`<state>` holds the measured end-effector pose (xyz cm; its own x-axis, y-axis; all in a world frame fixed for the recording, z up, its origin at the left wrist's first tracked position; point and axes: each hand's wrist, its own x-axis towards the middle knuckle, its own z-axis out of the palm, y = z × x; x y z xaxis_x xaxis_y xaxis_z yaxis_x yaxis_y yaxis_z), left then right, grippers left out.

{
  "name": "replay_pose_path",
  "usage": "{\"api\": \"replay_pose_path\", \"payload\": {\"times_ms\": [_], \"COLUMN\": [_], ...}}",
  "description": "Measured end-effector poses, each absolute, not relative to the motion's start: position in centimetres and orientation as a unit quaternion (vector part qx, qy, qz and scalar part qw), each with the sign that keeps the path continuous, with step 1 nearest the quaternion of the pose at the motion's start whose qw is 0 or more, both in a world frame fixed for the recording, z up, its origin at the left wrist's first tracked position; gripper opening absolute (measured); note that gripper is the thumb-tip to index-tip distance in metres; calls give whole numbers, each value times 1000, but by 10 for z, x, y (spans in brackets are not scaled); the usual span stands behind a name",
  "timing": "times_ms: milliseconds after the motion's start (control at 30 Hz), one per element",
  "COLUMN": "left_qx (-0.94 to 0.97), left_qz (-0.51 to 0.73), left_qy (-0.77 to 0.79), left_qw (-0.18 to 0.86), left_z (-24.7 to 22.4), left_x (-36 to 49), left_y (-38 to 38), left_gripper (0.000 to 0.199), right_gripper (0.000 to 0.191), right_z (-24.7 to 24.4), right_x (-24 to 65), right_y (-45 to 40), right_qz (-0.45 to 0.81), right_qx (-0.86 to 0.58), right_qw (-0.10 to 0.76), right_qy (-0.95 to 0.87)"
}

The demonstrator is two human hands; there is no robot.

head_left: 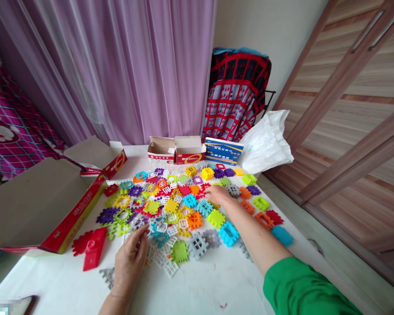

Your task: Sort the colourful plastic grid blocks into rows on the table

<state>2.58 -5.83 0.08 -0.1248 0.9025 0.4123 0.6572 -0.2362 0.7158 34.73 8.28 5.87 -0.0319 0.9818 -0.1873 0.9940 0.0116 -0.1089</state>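
Many colourful notched plastic building blocks lie in a spread heap on the white table (pixel 197 280). My left hand (pixel 130 255) is at the heap's near left side, with fingers curled and thumb close to the forefinger; whatever is between them is too small to make out. White lattice window pieces (pixel 160 258) and a lime green block (pixel 179 252) lie to its right. Reaching into the far middle, my right hand (pixel 218 194) has its fingers closed at a red block (pixel 202 190). Blue blocks (pixel 204 208) lie just in front of that hand.
A large open carton (pixel 52 201) and a smaller open carton (pixel 98 157) stand at left, near a red plastic piece (pixel 93 249). Small red boxes (pixel 188 151), a blue box (pixel 223 151) and a white plastic bag (pixel 265 142) line the back edge. Wooden wardrobe doors (pixel 351 131) rise at right.
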Motion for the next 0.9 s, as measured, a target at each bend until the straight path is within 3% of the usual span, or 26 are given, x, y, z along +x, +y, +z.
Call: {"api": "replay_pose_path", "payload": {"times_ms": [367, 567, 733, 900], "left_qx": [643, 645, 636, 634], "left_qz": [457, 448, 445, 443], "left_qy": [601, 602, 610, 613], "left_qw": [130, 144, 158, 159], "left_z": [2, -1, 0, 2], "left_x": [26, 26, 26, 26], "left_y": [-57, -56, -57, -57], "left_gripper": [32, 32, 33, 33], "right_gripper": [23, 28, 61, 60], "right_z": [65, 70, 63, 72], "right_x": [336, 326, 309, 299], "right_y": [78, 76, 75, 75], "right_qz": [-88, -83, -127, -130], "right_qx": [690, 645, 515, 515], "right_qw": [37, 0, -13, 56], "right_qy": [717, 760, 847, 846]}}
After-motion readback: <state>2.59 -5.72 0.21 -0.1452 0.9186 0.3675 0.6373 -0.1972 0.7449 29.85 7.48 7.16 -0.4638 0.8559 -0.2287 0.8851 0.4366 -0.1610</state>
